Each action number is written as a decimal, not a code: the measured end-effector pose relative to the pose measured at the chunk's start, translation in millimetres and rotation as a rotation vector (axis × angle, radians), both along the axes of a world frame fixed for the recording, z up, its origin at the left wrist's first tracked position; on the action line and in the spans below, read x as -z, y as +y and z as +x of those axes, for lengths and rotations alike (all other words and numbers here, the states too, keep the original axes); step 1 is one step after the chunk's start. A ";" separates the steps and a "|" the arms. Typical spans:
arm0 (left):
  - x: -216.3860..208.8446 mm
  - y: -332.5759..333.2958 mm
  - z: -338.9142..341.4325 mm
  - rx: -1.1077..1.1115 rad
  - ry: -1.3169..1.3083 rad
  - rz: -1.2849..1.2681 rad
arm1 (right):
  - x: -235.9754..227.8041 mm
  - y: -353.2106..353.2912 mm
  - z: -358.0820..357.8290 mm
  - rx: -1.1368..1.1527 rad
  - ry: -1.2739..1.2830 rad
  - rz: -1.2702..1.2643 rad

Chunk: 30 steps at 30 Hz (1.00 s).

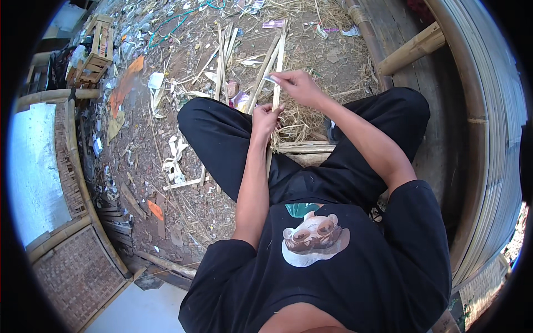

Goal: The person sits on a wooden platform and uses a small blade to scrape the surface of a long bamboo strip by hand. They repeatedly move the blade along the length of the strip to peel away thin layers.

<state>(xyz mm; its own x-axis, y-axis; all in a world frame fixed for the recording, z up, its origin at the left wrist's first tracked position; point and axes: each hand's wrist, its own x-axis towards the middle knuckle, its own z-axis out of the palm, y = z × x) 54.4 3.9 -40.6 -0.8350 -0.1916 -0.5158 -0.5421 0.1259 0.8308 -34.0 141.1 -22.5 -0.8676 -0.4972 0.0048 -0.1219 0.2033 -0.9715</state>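
Note:
Between my knees, my left hand [264,122] is closed around a long, pale bamboo strip [280,58]. The strip points away from me, and its near end passes down beside my left thigh. My right hand [301,89] is farther out and slightly to the right, its fingers pinched on a small whitish flat piece [270,79]. That piece lies across or just beside the strip; whether they touch, I cannot tell. Several other bamboo strips [222,61] lie on the ground ahead. Pale shavings [297,125] are heaped beyond a bamboo piece [305,147] between my legs.
Litter and wood scraps cover the dirt ground [194,144]. A slatted wooden crate [95,53] stands at the far left. Woven bamboo panels [78,277] border the left side. At right are a bamboo pole [413,49] and a curved bamboo wall [488,122].

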 end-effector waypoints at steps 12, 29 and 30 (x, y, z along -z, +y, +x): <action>-1.4 2.0 1.3 -0.031 -0.036 0.217 | 29.2 30.6 -35.5 0.183 0.180 0.515; -28.4 -1.5 33.3 0.134 -0.158 0.274 | 47.9 15.9 -52.7 0.394 -0.451 0.096; -27.1 1.5 33.9 0.135 -0.159 0.273 | 49.7 17.1 -54.1 0.369 -0.436 0.141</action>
<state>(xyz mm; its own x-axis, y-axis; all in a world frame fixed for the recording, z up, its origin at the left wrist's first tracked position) 88.3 5.5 -13.5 -0.7483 0.0781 -0.6588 -0.6614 -0.0099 0.7500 -88.1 158.2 -72.2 -0.8903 -0.1314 -0.4359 0.3866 0.2876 -0.8763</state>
